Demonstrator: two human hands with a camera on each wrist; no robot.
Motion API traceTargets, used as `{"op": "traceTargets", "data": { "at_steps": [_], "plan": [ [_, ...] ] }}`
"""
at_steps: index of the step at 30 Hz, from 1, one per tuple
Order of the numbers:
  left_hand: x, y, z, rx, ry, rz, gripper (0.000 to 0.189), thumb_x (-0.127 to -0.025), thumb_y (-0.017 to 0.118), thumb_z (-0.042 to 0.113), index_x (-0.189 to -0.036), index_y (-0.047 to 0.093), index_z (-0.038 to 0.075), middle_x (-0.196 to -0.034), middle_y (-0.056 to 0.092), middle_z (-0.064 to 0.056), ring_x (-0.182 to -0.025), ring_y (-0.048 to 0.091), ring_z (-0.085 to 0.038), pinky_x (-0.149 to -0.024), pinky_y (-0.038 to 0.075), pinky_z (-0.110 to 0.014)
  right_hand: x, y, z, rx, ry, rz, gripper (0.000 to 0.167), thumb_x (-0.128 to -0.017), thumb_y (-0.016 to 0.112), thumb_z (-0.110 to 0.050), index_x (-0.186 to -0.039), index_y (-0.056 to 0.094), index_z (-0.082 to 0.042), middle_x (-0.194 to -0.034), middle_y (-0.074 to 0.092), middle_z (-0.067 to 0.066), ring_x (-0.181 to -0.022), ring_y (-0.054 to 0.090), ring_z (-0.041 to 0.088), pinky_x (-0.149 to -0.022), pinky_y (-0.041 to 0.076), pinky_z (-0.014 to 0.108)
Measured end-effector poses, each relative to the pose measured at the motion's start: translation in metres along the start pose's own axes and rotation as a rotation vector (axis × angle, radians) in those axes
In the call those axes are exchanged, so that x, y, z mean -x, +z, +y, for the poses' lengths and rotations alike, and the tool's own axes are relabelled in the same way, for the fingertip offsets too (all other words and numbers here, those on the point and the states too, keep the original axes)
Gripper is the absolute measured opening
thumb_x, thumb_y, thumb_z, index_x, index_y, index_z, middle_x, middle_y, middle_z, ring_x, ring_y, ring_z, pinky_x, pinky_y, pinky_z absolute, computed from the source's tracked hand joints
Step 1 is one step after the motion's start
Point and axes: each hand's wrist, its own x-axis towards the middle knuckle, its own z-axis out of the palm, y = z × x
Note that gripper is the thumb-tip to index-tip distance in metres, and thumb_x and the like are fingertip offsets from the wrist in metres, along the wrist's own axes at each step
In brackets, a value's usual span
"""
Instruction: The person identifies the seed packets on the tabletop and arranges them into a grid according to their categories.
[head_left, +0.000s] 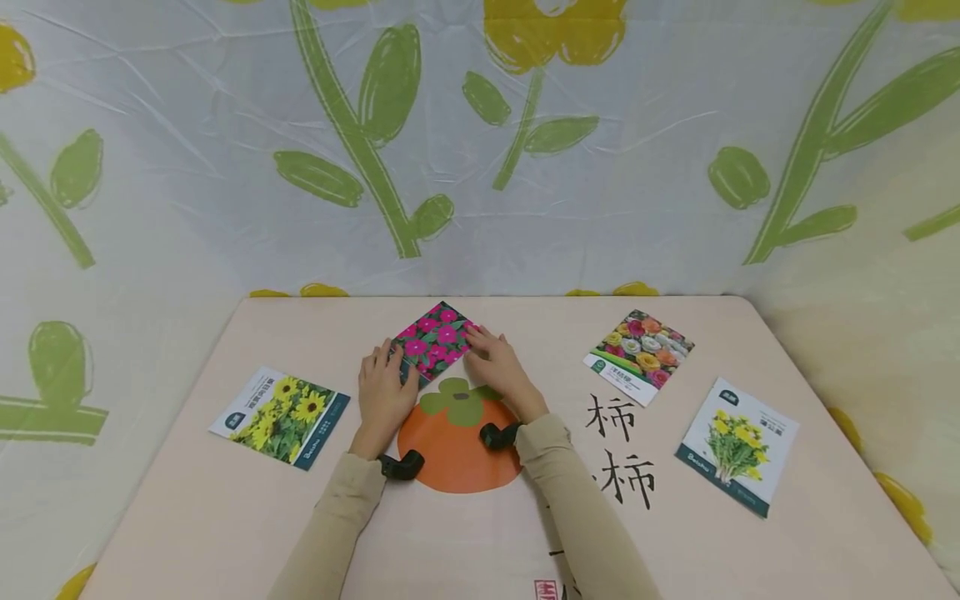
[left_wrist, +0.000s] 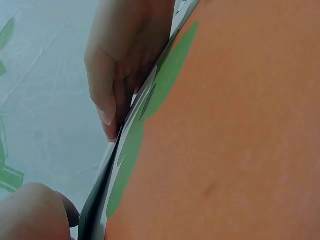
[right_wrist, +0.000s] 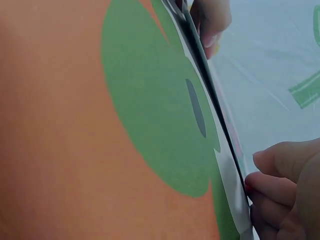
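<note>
At the left of the head view, a seed packet with yellow daisy-like flowers [head_left: 288,419] lies slanted on the pale pink tablecloth [head_left: 202,508]. Next, left of centre, the left hand [head_left: 386,393] touches the lower-left end of a magenta-flower seed packet [head_left: 442,335], its fingers set apart from its thumb. That packet lies slanted near the tablecloth's far edge, just above the printed orange persimmon [head_left: 457,458]. At its right corner, the right hand [head_left: 501,368] rests its fingertips, the fingers somewhat bent in the right wrist view. The wrist views show the packet nearly edge-on, so I cannot tell whether either hand pinches it or merely touches it. Right of centre lies a seed packet with multicoloured rose-like blooms [head_left: 647,350], above black brushed characters [head_left: 626,454]. Farthest right, a seed packet with a yellow-flowered leafy plant [head_left: 738,450] lies slanted.
</note>
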Motion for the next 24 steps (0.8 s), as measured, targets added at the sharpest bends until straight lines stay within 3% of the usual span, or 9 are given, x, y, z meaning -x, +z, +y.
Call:
{"op": "traceTargets", "data": {
  "at_steps": [9, 22, 24],
  "plan": [
    [0.002, 0.001, 0.000, -0.027, 0.002, -0.038, 0.052, -0.098, 0.050, 0.027, -0.141, 0.052, -0.002, -0.155, 0.036, -0.021, -0.131, 0.035, -0.044, -0.114, 0.022, -0.057, -0.005, -0.002, 0.000, 0.004, 0.014, -0.003, 0.043, -0.097, 0.054, -0.008, -0.136, 0.052, 0.011, -0.148, 0.046, 0.019, -0.144, 0.031, 0.037, -0.119, 0.006, 0.059],
    [0.004, 0.001, 0.001, -0.049, 0.038, -0.067, 0.056, -0.097, 0.053, 0.030, -0.142, 0.050, -0.003, -0.156, 0.032, -0.024, -0.132, 0.032, -0.047, -0.115, 0.016, -0.062, -0.012, -0.003, 0.003, 0.015, 0.047, 0.013, 0.043, -0.097, 0.056, -0.010, -0.135, 0.055, 0.009, -0.146, 0.049, 0.017, -0.144, 0.032, 0.033, -0.119, 0.006, 0.057],
    [0.003, 0.001, 0.001, -0.077, 0.043, -0.098, 0.060, -0.097, 0.054, 0.033, -0.144, 0.047, -0.003, -0.157, 0.030, -0.025, -0.134, 0.030, -0.047, -0.115, 0.014, -0.062, -0.013, -0.003, 0.004, 0.016, 0.049, 0.011, 0.043, -0.098, 0.056, -0.010, -0.136, 0.054, 0.009, -0.147, 0.048, 0.016, -0.145, 0.032, 0.033, -0.120, 0.005, 0.056]
  ]
}}
